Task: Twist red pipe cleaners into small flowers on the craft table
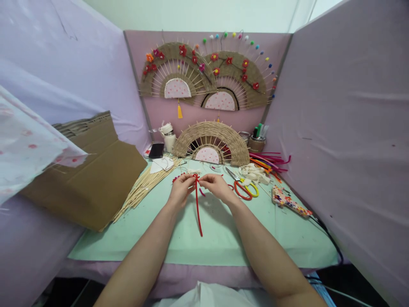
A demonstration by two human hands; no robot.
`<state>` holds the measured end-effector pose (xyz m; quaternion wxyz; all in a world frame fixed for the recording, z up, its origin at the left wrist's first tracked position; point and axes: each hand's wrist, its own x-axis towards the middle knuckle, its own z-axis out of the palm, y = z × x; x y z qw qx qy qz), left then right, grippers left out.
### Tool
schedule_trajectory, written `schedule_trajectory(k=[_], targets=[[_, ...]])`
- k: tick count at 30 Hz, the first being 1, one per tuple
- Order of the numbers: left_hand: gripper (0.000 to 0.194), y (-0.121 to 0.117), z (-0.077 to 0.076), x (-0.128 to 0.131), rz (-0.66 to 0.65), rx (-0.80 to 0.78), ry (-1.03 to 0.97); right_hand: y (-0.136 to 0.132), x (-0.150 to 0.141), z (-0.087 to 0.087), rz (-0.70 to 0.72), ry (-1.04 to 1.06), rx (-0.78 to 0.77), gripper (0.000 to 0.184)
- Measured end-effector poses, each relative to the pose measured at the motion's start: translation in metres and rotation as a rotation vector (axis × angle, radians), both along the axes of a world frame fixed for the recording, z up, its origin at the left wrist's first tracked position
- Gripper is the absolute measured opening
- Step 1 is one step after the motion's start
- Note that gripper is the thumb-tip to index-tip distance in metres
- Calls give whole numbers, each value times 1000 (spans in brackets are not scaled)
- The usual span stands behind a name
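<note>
Above the middle of the green table cover (179, 249), a red pipe cleaner (198, 209) hangs down, its upper end bent into small loops. My left hand (182, 189) pinches it near those loops. From the other side, my right hand (215, 185) has its fingertips closed on the looped end. A short magenta pipe cleaner piece (202, 192) lies on the cover between the hands. To the right of my right hand rest scissors with red handles (243, 192) and a yellow-handled pair (254, 189).
Behind stands a woven half-round fan (211, 128); two flowered fans (179, 51) hang on the back panel. Left are thin sticks (143, 187) and cardboard (96, 179). Right lie a flower-patterned glue gun (290, 202) with its cord, colourful pipe cleaners (271, 160) and pale raffia (254, 174).
</note>
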<state>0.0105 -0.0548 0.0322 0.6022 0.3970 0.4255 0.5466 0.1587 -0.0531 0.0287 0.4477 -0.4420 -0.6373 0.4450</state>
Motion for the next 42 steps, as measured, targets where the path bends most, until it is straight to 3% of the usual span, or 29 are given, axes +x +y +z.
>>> schedule_trajectory(k=[5, 10, 17, 24, 32, 34, 38, 42], targets=[[28, 2, -2, -1, -46, -6, 20, 0, 0, -1, -13, -50, 20, 22], [30, 5, -5, -3, -78, -19, -80, 2, 0, -3, 30, -47, 48, 21], [27, 4, -5, -4, -123, -63, -83, 5, 4, -2, -72, -105, 169, 15], [21, 3, -5, -3, -239, -115, -141, 9, 6, -5, -104, -118, 131, 15], [19, 1, -5, 0, -353, -118, -128, 11, 3, -12, 7, -77, 64, 16], [17, 0, -5, 1, -303, -105, -135, 13, 2, -14, -22, -59, 68, 15], [15, 3, -5, 4, -74, -64, -175, 13, 3, -12, -178, -9, 36, 19], [11, 6, -3, 4, 38, -80, -201, 8, 3, -7, -117, 16, -30, 29]])
